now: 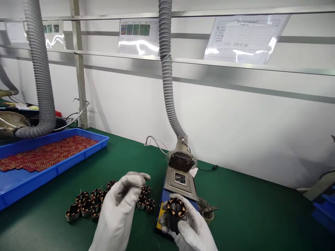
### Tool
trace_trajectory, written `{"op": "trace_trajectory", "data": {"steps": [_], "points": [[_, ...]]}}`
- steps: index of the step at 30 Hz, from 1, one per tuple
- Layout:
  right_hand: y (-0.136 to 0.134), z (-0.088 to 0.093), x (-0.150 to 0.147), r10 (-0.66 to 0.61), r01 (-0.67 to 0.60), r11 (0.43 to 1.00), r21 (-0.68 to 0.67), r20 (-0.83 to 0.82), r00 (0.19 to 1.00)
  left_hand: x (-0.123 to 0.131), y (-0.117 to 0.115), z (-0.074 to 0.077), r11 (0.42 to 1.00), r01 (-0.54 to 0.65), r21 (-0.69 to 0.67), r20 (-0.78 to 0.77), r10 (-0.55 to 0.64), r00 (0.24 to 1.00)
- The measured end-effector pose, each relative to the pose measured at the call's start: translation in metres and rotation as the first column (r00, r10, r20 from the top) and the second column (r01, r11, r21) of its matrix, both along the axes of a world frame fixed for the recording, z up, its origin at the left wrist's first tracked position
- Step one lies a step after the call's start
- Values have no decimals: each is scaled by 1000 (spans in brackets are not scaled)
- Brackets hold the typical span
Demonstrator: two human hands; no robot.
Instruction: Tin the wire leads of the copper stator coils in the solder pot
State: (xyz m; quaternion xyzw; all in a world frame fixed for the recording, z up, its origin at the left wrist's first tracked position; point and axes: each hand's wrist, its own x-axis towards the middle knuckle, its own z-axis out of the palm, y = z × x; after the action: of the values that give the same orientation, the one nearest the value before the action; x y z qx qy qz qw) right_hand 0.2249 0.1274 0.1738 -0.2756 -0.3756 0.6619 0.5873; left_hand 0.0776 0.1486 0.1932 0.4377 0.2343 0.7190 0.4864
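Note:
White gloves cover both hands. In my right hand (191, 226) a motor stator with copper windings (176, 208) is gripped, its ring of coils facing up, in front of the solder pot (181, 179). My left hand (128, 195) is raised to the left of it, fingers curled towards the thumb in a pinch; whether something small is between them I cannot make out. Below and behind the left hand, several more wound stators (87, 205) stand on the green table, partly hidden by the glove. A few others (142, 201) stand between the hands.
A blue tray (60, 168) with many red ring-shaped parts lies at the left. A grey extraction hose (167, 69) hangs down to a hood (181, 157) over the solder pot. Right of the pot stands a small container (206, 209) with a tool. Blue bins (326, 209) sit at the far right.

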Motion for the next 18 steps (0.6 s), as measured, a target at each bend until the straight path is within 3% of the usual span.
{"op": "trace_trajectory", "data": {"steps": [3, 5, 8, 12, 14, 17, 18], "points": [[1, -1, 0, -28, 28, 1000, 10, -23, 999, 5, 2, 1, 967, 253, -46, -321, -254, 913], [1, -2, 0, -45, 46, 999, 15, -34, 998, 15, 1, -1, 943, 333, -6, -333, -315, 888], [0, -3, 0, -48, 48, 999, -5, -51, 998, 24, -2, -5, 973, 222, 56, -214, -206, 955], [1, -1, 0, 14, -17, 999, -35, -80, 997, 9, -2, -5, 999, -45, -10, -3, 45, 999], [2, 0, -1, -3, 1, 1000, -22, -102, 995, 2, 0, -4, 999, -47, -14, -121, 45, 992], [1, 0, -4, -71, 71, 997, -8, -115, 991, 4, 2, -1, 985, 162, 61, -457, -117, 882], [0, 1, -4, -70, 68, 998, -15, -112, 991, 6, 2, -1, 974, 194, 114, -514, -109, 851]]}}
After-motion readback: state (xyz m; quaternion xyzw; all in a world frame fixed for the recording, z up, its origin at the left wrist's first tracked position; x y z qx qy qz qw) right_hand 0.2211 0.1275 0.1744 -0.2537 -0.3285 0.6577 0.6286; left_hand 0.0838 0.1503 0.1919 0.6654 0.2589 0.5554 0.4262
